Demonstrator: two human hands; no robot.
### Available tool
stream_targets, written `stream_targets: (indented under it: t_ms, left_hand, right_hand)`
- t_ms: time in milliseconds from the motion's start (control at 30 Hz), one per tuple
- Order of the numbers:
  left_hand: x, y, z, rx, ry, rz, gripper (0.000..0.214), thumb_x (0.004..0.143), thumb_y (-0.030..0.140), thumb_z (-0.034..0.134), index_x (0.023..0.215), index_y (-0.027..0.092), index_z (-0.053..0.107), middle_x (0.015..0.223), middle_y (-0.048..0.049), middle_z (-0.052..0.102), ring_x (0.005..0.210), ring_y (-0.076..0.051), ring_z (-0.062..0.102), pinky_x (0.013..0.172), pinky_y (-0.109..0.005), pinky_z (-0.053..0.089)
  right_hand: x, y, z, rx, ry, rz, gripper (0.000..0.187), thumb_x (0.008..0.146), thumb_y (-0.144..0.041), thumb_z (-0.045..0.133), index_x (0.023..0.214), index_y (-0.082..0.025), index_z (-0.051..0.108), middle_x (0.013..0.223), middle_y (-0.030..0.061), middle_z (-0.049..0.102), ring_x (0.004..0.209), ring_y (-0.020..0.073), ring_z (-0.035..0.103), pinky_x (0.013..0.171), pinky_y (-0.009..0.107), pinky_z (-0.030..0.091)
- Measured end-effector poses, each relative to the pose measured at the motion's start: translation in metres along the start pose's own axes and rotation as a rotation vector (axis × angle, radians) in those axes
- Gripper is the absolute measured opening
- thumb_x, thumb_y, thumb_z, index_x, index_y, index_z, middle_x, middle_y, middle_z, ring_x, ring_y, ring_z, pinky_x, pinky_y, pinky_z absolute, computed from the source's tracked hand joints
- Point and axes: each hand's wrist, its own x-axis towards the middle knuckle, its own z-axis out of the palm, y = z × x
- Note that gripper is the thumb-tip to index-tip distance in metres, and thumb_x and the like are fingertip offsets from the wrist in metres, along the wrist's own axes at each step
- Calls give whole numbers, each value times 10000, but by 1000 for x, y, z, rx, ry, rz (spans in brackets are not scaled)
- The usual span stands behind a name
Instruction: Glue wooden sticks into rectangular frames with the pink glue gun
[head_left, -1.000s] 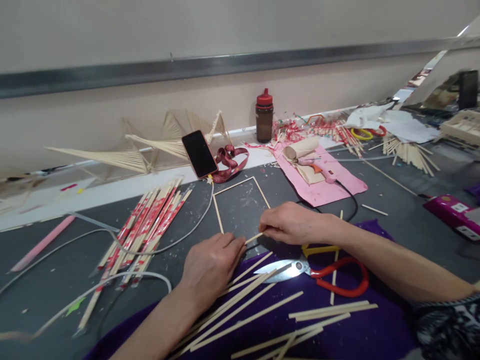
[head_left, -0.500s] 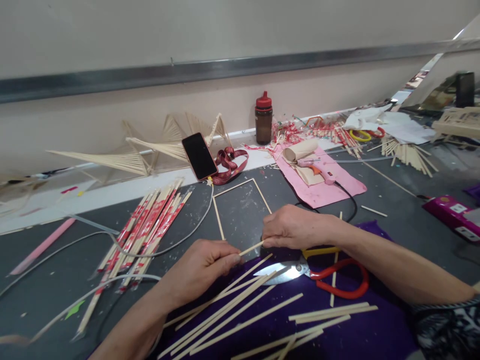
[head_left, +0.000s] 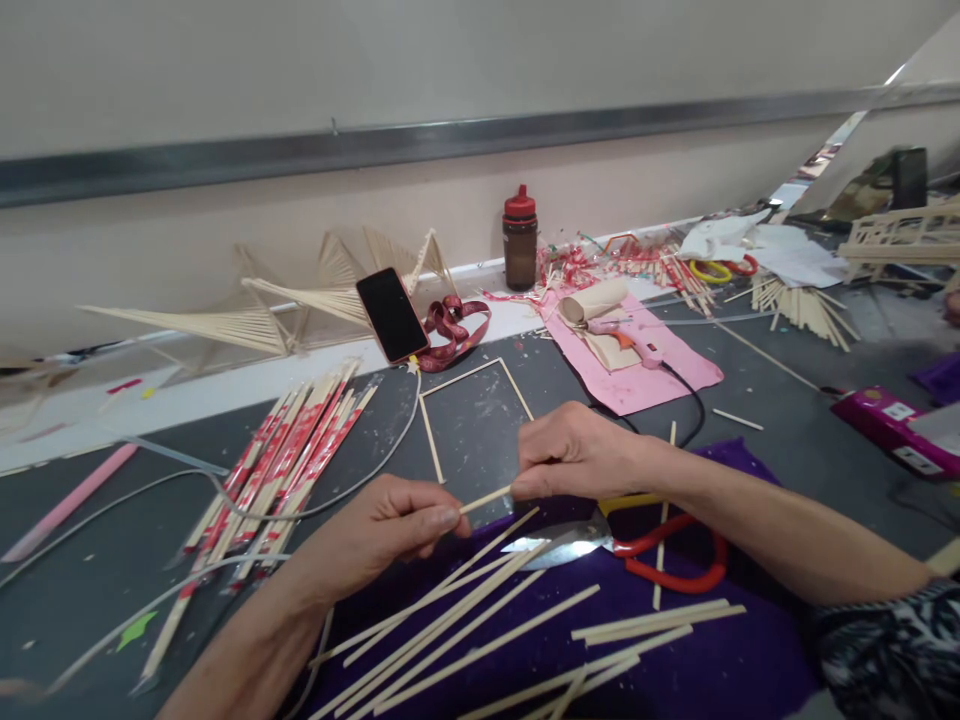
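Note:
Between my two hands a thin wooden stick (head_left: 486, 499) is held a little above the purple cloth. My left hand (head_left: 397, 518) pinches its left end between thumb and fingers. At the other end, my right hand (head_left: 574, 452) has its fingers closed round the stick. Beneath the hands lie scissors (head_left: 566, 545) with one red and one yellow handle, blades pointing left. Several loose sticks (head_left: 480, 652) are scattered over the purple cloth (head_left: 757, 625). Just beyond my hands, sticks laid out as a frame (head_left: 459, 378) rest on the grey table.
Wrapped chopsticks (head_left: 270, 465) and a white cable (head_left: 352, 497) lie left. A phone (head_left: 391, 315) leans against a stick structure (head_left: 307, 300) at the back. A bottle (head_left: 520, 240) stands by the wall; a glue gun (head_left: 622, 340) rests on pink paper (head_left: 682, 368).
Both hands keep hold of the stick and have shifted slightly. The whole view has moved a little, so things appear somewhat further left.

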Motion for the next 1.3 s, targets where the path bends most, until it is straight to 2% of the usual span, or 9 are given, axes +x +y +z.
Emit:
stream_targets:
  t_ms: [100,233,400,533,633,767,900,1067,1300]
  left_hand:
    - [-1,0,-1,26,38,13,385,815,499,494,822,179,707,533,38,451,514,-77,354,495,-208,260]
    - [1,-2,-4,47,142,-41,394,804,514,507,828,177,710,540,35,460,507,-74,355,481,-206,251]
    - [5,-3,-7,-58,343,-40,381,755,501,573,865,168,720,563,20,505,539,-86,410,489,-199,289]
    - [7,1,-3,-2,398,-45,387,730,507,596,859,168,728,606,3,560,551,-93,426,487,-200,303]
    - [7,3,1,67,423,-53,392,732,513,587,854,171,733,628,-4,594,557,-100,439,495,-204,326]
    - [8,2,6,123,441,-39,381,741,510,571,850,185,737,630,-3,615,551,-106,459,491,-204,340]
    - [9,2,10,134,427,-24,385,761,502,554,884,183,730,623,-2,608,553,-113,464,487,-205,334]
    - [9,4,15,149,344,1,356,794,491,531,859,198,722,606,17,581,544,-104,445,500,-203,333]
    - [14,-1,22,341,375,52,324,802,501,528,940,266,703,830,18,701,722,-147,616,641,-206,457]
  right_hand:
    - [2,5,2,242,16,115,338,852,-363,540,598,-141,569,581,-32,513,559,71,480,529,190,343]
    - [-4,16,-14,259,170,271,332,821,-348,548,557,-148,565,543,-37,509,524,67,437,511,200,329]
    - [-13,44,-53,-123,501,377,284,807,-365,544,617,-166,616,559,-27,537,556,97,472,533,225,341]
    - [-1,82,-69,-453,474,366,238,827,-198,457,858,-163,690,788,32,662,704,144,570,661,257,401]
    - [12,102,-72,-558,499,337,428,772,-111,470,1178,-131,606,1115,123,617,870,178,586,789,293,419]
    - [20,87,-58,-493,584,317,416,787,-146,502,1193,-142,591,1135,125,611,844,165,587,771,288,432]
    - [18,45,-26,-158,261,311,232,850,-235,475,775,-142,674,628,-5,626,582,99,553,585,203,393]
    - [12,24,-4,-94,94,56,145,844,-231,553,810,-146,665,765,15,653,691,95,572,639,197,392]
    - [0,24,-6,-179,27,59,135,867,-187,526,871,-121,644,845,56,671,752,113,597,692,211,418]
